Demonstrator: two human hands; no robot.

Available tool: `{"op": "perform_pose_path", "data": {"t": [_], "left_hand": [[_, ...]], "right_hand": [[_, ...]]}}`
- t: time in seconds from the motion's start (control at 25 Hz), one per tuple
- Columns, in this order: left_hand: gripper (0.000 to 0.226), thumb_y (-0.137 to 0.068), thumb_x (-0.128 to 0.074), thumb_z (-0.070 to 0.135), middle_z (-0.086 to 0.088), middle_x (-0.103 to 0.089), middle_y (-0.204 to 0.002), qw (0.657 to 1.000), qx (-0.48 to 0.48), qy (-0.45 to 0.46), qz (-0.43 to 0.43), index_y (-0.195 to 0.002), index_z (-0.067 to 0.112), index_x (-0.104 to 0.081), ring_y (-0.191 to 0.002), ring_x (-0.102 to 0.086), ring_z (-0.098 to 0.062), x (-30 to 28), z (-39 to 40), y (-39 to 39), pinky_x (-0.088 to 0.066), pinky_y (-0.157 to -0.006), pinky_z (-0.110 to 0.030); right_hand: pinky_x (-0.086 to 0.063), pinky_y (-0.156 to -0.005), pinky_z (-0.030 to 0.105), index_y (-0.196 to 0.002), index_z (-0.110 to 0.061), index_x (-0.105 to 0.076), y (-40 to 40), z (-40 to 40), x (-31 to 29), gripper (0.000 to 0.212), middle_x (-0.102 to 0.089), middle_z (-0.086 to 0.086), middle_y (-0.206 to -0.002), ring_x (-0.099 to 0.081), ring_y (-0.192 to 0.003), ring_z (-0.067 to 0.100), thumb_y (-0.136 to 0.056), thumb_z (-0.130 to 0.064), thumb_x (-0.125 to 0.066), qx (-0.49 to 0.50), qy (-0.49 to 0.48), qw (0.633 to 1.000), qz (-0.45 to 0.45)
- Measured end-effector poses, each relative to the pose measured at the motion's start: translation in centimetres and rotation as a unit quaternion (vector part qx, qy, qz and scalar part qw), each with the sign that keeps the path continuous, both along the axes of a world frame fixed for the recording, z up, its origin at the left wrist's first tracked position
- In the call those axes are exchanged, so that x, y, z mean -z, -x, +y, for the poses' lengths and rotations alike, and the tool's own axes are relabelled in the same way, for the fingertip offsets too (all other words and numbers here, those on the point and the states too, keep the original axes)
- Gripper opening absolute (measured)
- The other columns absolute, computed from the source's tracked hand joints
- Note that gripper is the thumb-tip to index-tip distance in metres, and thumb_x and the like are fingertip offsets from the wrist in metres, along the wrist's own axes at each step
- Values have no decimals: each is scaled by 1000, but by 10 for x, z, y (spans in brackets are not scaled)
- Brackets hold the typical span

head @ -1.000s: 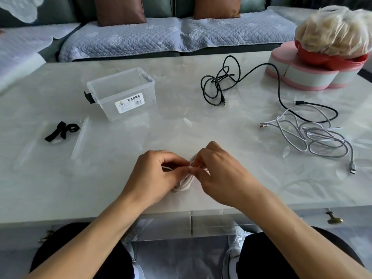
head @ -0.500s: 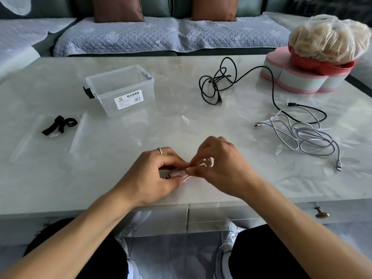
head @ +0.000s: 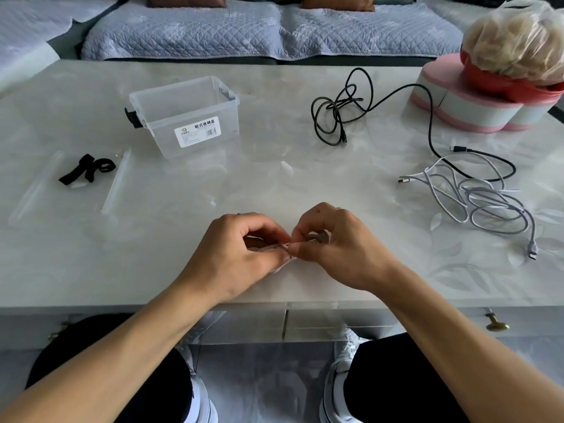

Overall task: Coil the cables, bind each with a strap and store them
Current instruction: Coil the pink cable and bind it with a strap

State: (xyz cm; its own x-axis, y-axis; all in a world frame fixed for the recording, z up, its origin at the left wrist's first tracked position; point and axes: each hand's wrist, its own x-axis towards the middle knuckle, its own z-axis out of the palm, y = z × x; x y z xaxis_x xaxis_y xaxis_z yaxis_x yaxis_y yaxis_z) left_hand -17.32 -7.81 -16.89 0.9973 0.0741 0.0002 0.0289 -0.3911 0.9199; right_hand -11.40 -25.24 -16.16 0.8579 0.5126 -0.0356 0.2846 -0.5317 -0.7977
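clear box (head: 186, 116) labelled "欧式收纳盒", both hands (head: 235, 254) pinching pale cable (head: 282, 250)

Pink heart-shaped box (head: 476, 112) far right on marble table (head: 274, 184), bagged bundle (head: 515, 41) atop; sofa (head: 268, 29) behind

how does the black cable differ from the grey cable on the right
The black cable is dark and spread out, one end trailing far toward the grey cable. The grey cable is pale and heaped in tighter overlapping loops, nearer the table's right edge. Both lie loose, unbound, untouched.
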Motion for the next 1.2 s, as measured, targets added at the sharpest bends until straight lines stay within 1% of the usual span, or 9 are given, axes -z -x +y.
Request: {"op": "perform_pose_path", "data": {"t": [0.04,0.12,0.2,0.44,0.64,0.8,0.92,1.04,1.2], "left_hand": [[25,-71,-86,14,6,-74,-81,1000,-1,10,4,-84,29,-71,-78,-73,-13,0,0,0,-59,-80,-39],[36,-69,-88,14,6,-75,-85,1000,-6,29,11,-90,30,-63,-81,-73,-13,1,2,0,-57,-83,-35],[41,-69,-88,14,7,-75,-86,999,-10,29,15,-96,28,-59,-82,-73,-12,2,3,0,-57,-85,-35],[44,-70,-87,20,13,-74,-90,1000,-1,12,8,-100,30,-56,-91,-71,-5,5,6,2,-53,-91,-28],[44,-70,-87,17,13,-74,-90,1000,12,-12,-19,-98,27,-56,-90,-70,-7,8,8,4,-54,-89,-27],[38,-69,-88,18,11,-74,-90,1000,14,-7,-27,-96,25,-62,-89,-71,-6,9,8,3,-54,-87,-23],[22,-71,-86,24,14,-73,-87,998,28,-39,-33,-90,26,-74,-88,-70,-4,9,8,2,-55,-85,-24],[18,-72,-85,26,15,-73,-90,998,31,-41,-31,-88,28,-78,-89,-69,-2,9,9,2,-55,-85,-26],[15,-73,-83,28,15,-72,-90,998,29,-50,-35,-88,27,-79,-88,-68,-2,8,9,1,-54,-83,-26]], "right_hand": [[-39,-73,10,-73,-26,-70,0,-2,5,11,-60,-11,-93,-54,-88,0,-78,-21,-78,-13,-18,999,-46],[-43,-81,25,-78,-24,-71,-1,-3,14,6,-62,-11,-96,-53,-95,10,-79,-21,-76,-54,-40,986,-155],[-46,-79,35,-83,-19,-70,-2,-5,21,3,-65,-8,-94,-56,-92,17,-81,-17,-72,-90,-55,968,-226],[-46,-71,18,-92,-11,-68,-4,-12,24,11,-65,-7,-88,-59,-82,7,-84,-18,-71,-103,-79,973,-193],[-50,-80,33,-101,-15,-76,-8,-14,29,21,-68,-3,-102,-61,-95,16,-87,-29,-70,-110,-61,965,-232],[-50,-77,41,-94,-10,-78,-7,-14,33,9,-72,1,-97,-64,-92,22,-89,-10,-71,-156,-80,924,-340],[-52,-74,38,-92,-4,-77,-5,-17,33,9,-72,7,-95,-66,-89,26,-89,-3,-69,-165,-87,903,-388],[-53,-73,32,-93,-3,-76,-2,-20,31,8,-72,7,-93,-67,-87,24,-88,-5,-70,-154,-86,915,-363],[-44,-69,13,-87,-14,-74,0,-13,21,7,-69,-1,-82,-61,-75,10,-84,-8,-71,-62,-88,978,-177]]}}
